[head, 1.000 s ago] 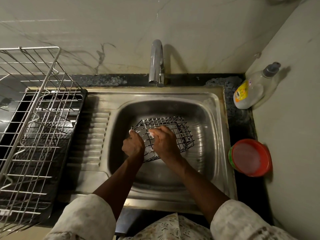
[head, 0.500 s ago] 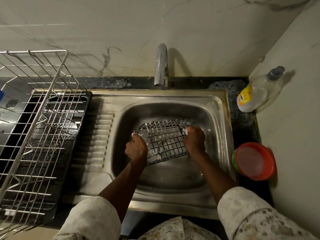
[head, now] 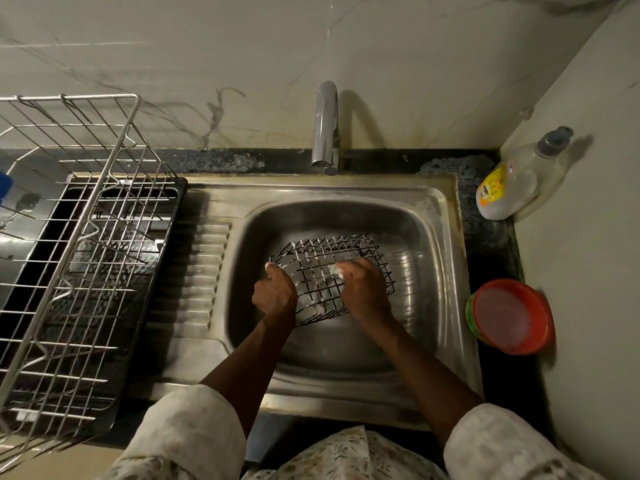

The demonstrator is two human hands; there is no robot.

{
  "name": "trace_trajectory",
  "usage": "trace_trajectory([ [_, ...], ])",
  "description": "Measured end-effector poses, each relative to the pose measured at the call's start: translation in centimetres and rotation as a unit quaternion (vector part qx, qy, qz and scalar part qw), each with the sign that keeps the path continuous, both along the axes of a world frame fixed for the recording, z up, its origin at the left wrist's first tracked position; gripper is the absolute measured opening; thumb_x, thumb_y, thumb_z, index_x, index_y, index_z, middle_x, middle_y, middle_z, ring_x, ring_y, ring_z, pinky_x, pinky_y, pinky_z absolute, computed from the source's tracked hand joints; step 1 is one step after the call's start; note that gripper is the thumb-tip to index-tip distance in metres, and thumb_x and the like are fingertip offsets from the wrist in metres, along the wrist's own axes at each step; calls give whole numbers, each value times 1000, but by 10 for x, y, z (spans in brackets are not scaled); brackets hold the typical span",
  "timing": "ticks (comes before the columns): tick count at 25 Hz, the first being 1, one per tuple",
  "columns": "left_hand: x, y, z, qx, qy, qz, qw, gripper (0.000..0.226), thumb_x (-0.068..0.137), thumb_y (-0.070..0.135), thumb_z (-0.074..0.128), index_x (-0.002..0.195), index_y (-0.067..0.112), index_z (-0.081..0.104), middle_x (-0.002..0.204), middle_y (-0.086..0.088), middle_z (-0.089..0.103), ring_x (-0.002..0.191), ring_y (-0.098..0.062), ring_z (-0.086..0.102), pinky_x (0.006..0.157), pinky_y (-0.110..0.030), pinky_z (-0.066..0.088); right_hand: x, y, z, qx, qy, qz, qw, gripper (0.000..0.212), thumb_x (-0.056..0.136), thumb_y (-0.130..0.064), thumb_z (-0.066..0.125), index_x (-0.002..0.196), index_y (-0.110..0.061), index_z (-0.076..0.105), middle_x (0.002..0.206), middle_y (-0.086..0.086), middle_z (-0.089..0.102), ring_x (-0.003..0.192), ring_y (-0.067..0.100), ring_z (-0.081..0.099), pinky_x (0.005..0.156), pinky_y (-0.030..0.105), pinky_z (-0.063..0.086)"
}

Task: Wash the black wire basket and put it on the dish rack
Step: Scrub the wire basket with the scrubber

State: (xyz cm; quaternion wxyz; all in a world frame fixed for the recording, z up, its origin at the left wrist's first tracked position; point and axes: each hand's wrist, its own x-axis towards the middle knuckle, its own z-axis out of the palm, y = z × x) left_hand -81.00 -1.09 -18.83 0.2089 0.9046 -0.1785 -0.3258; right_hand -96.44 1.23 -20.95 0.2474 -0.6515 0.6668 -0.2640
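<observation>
The black wire basket (head: 322,268) lies tilted inside the steel sink (head: 436,237), streaked with white soap foam. My left hand (head: 275,292) grips its left edge. My right hand (head: 363,289) presses a small pale scrubber (head: 336,270) against the basket's wires near the middle; most of the scrubber is hidden by the fingers. The silver wire dish rack (head: 79,237) stands on a black tray left of the sink.
The tap (head: 325,126) stands behind the sink with no water running. A dish soap bottle (head: 512,181) leans in the back right corner. A red-rimmed round container (head: 509,315) sits on the dark counter right of the sink.
My right hand has slid back from the basket's right end to its middle, rubbing across the wires. My left hand keeps its hold on the left edge.
</observation>
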Motion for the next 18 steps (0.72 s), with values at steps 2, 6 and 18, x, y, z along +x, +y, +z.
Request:
trace_trajectory([
  [2, 1, 0, 0, 6, -1, -10, 1000, 70, 105, 49, 31, 125, -11, 61, 128, -30, 61, 122, -43, 58, 103, -42, 42, -32, -11, -18, 42, 41, -55, 997, 35, 80, 10, 64, 107, -10, 76, 97, 12, 70, 90, 28, 64, 75, 28, 46],
  [6, 1, -1, -2, 1, -6, -14, 1000, 71, 105, 50, 30, 125, -10, 62, 127, -30, 62, 121, -43, 58, 102, -41, 42, -70, -31, -38, 115, 98, -113, 982, 35, 79, 4, 70, 109, -12, 75, 104, 13, 73, 98, 29, 66, 82, 29, 49],
  [18, 1, 2, -2, -6, 2, 9, 1000, 68, 105, 48, 32, 126, -10, 60, 129, -31, 61, 123, -44, 56, 103, -43, 42, 50, 29, 23, -44, -44, 89, 994, 28, 84, 3, 64, 105, -10, 76, 91, 6, 68, 83, 23, 64, 73, 31, 53],
])
